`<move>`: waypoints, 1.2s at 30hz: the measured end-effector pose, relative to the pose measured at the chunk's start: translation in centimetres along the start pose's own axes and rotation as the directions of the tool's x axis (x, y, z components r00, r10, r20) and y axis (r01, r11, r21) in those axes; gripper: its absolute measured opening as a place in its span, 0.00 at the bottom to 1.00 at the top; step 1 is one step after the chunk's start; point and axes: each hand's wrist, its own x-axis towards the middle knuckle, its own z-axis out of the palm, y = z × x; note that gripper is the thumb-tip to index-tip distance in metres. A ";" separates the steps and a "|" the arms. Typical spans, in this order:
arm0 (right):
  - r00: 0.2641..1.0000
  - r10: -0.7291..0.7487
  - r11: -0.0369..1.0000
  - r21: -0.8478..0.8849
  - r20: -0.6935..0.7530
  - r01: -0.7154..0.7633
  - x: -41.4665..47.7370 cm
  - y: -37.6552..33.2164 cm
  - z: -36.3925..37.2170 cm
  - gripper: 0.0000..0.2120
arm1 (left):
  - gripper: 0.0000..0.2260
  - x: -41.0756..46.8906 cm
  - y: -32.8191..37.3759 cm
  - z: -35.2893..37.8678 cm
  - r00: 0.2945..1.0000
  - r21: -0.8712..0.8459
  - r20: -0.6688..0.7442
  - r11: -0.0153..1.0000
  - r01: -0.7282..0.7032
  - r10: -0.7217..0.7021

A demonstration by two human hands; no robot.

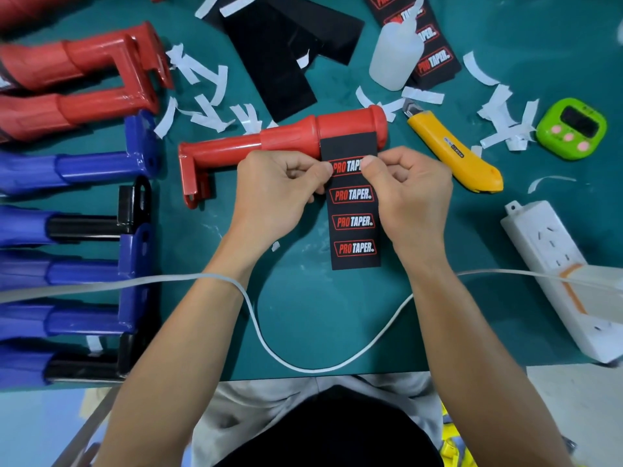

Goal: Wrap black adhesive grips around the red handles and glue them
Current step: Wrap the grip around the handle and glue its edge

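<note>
A red handle [286, 138] lies across the middle of the green mat, its thick end to the right. A black grip strip printed PRO TAPER [354, 224] has its top end laid on the handle's thick part and runs down toward me. My left hand [279, 193] pinches the strip's left edge just below the handle. My right hand [408, 190] pinches the right edge at the same height. A clear glue bottle [396, 55] lies at the back right, partly on more printed strips [435, 59].
Plain black strips [276, 55] lie at the back. A yellow utility knife [451, 153] and a green timer [573, 128] sit right of the handle, a white power strip [559, 274] nearer right. Red handles [77, 72] and blue handles [67, 170] line the left. White backing scraps [205, 96] litter the mat.
</note>
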 end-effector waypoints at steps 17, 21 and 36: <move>0.999 0.015 1.000 -0.012 0.047 -0.015 0.3 0.0 -0.3 0.08 | 0.08 0.1 0.6 0.1 0.799 0.298 -0.416 0.895 -0.332 0.434; 0.998 0.021 0.999 -0.035 0.058 -0.019 0.4 -0.2 -0.3 0.07 | 0.20 1.9 0.5 0.7 0.846 0.441 -0.196 0.815 -0.376 0.496; 0.995 0.056 0.992 -0.115 0.088 -0.045 0.4 -0.5 -0.6 0.09 | 0.16 2.1 0.1 0.8 0.876 0.447 -0.157 0.823 -0.350 0.457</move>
